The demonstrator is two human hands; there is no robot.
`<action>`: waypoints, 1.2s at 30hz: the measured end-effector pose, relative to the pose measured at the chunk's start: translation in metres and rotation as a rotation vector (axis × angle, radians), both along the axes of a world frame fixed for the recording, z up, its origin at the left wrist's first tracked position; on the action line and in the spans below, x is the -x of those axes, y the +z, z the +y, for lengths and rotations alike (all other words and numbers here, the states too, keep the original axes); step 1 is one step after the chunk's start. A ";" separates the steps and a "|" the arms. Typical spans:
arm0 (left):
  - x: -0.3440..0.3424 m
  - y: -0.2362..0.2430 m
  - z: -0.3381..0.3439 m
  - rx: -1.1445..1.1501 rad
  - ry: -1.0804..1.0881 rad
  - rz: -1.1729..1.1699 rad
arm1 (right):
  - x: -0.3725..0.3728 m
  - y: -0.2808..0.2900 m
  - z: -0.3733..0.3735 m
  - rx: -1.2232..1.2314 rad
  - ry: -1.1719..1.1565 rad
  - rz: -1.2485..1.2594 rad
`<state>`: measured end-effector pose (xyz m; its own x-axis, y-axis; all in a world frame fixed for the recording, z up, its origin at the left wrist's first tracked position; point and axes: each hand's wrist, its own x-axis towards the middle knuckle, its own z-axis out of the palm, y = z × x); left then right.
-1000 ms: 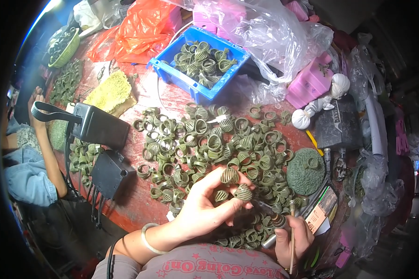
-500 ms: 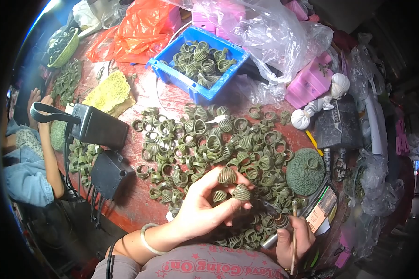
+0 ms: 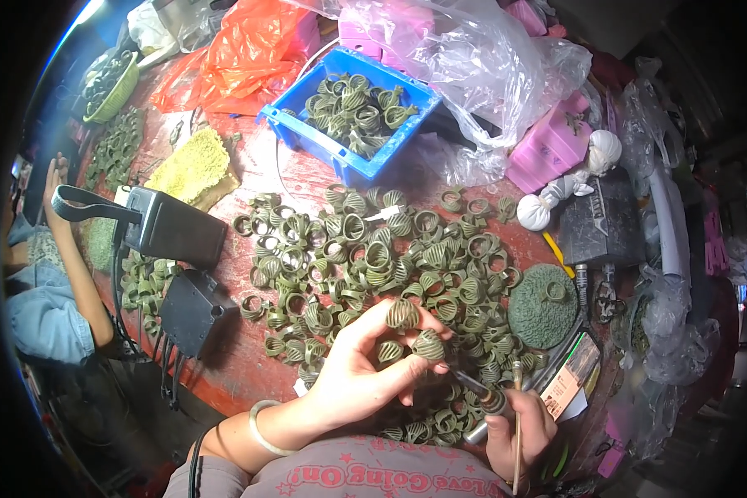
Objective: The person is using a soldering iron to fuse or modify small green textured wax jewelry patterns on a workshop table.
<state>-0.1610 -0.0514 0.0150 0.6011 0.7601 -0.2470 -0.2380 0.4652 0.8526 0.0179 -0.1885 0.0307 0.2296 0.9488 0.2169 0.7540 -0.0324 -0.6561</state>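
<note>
The work surface was a round red table (image 3: 249, 373), worn and crowded, with dark surroundings at the rim of the view. A big heap of green ribbed rings (image 3: 373, 257) covered its middle, and a blue plastic tray (image 3: 307, 141) further away held more of them. Two black boxes (image 3: 183, 228) stood at the left side, and a green round mat (image 3: 544, 307) lay at the right.

The left hand (image 3: 365, 373) was raised over the near edge of the heap. Its fingers were curled and pinched together around three green ring pieces (image 3: 415, 336): one sat at the fingertips on top, one against the palm, and one at the right end of the fingers. So the pieces were inside the grasp of this hand, not on the table.

The right hand (image 3: 515, 427) was lower and to the right, closed as a fist on a pen-shaped tool (image 3: 477, 390) and a thin stick (image 3: 519, 432). The dark tip of the tool pointed up-left and touched, or almost touched, the rightmost held piece; I could not tell which.

At the left edge another person's arm (image 3: 75, 266) rested beside the table.
</note>
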 end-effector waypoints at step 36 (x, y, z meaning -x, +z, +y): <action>0.008 -0.002 0.014 0.359 -0.096 -0.228 | -0.004 -0.001 -0.011 0.002 -0.125 0.036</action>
